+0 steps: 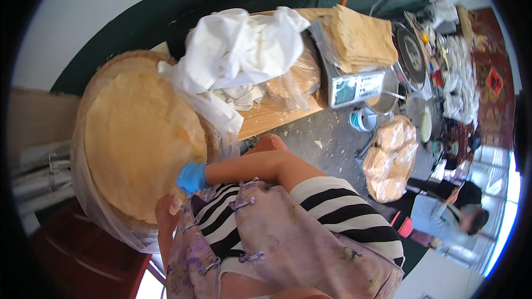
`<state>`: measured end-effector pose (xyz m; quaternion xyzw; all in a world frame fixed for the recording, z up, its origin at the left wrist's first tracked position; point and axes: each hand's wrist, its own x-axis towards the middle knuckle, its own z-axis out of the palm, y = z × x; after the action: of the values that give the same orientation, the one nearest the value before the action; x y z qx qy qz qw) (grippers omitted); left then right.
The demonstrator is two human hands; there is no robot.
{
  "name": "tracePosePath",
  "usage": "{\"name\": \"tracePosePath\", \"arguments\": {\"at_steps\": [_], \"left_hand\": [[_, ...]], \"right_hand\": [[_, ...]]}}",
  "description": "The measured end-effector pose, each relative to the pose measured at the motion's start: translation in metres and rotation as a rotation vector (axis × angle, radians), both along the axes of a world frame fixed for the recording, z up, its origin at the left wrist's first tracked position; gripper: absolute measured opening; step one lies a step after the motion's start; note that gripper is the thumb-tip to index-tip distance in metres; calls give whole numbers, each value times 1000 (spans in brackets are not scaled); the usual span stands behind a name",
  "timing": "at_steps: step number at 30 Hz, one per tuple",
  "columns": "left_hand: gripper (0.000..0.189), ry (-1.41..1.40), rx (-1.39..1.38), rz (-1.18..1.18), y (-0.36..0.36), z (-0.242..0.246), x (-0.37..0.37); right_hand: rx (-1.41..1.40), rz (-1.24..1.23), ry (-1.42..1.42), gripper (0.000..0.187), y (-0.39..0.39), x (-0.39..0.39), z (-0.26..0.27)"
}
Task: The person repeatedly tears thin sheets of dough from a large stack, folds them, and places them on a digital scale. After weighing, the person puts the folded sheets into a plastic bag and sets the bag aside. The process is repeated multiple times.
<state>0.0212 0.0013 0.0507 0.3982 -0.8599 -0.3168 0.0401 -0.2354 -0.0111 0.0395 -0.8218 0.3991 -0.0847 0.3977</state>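
A broad stack of thin round flatbreads [141,145] lies before me in a round container lined with clear plastic [83,199]. At its near edge is my right hand [191,177], in a blue covering that looks like a glove; its fingers blur into the bread's edge. My left hand [167,209] is bare, close beside it at the same rim, with its fingers bent. Whether either hand pinches a sheet cannot be made out. The top sheet looks pale tan and slightly blurred near the hands.
Bunched white cloth [245,54] covers part of a wooden table [278,120]. Folded flatbreads [361,41] rest on a digital scale [353,89]. Bagged flatbreads [390,160] stand beyond, by a small bucket [363,119]. A seated person [444,220] is at right. A dark red chair [91,253] stands lower left.
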Motion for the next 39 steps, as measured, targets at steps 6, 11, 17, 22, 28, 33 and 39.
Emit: {"name": "tracePosePath", "arguments": {"at_steps": [6,11,17,22,28,33,39], "left_hand": [[27,-54,34,153,-13,-1,-15],[18,-333,-72,177,-36,-15,-16],[20,-398,-95,167,-55,-41,-5],[24,-416,-101,109,-67,-44,-13],[30,-262,-59,210,-44,-9,-32],[29,-181,-182,393,-22,14,-56],[25,-42,-86,655,-6,23,-65]], "right_hand": [[-120,-105,40,21,-5,3,10],[-546,-76,-374,18,-27,27,-11],[-293,18,-76,20,-16,34,-13],[-261,-45,-9,22,-3,0,1],[-437,113,-76,26,17,3,-2],[-613,288,-223,29,35,-20,22],[-500,-189,-253,53,-10,-53,55]]}}
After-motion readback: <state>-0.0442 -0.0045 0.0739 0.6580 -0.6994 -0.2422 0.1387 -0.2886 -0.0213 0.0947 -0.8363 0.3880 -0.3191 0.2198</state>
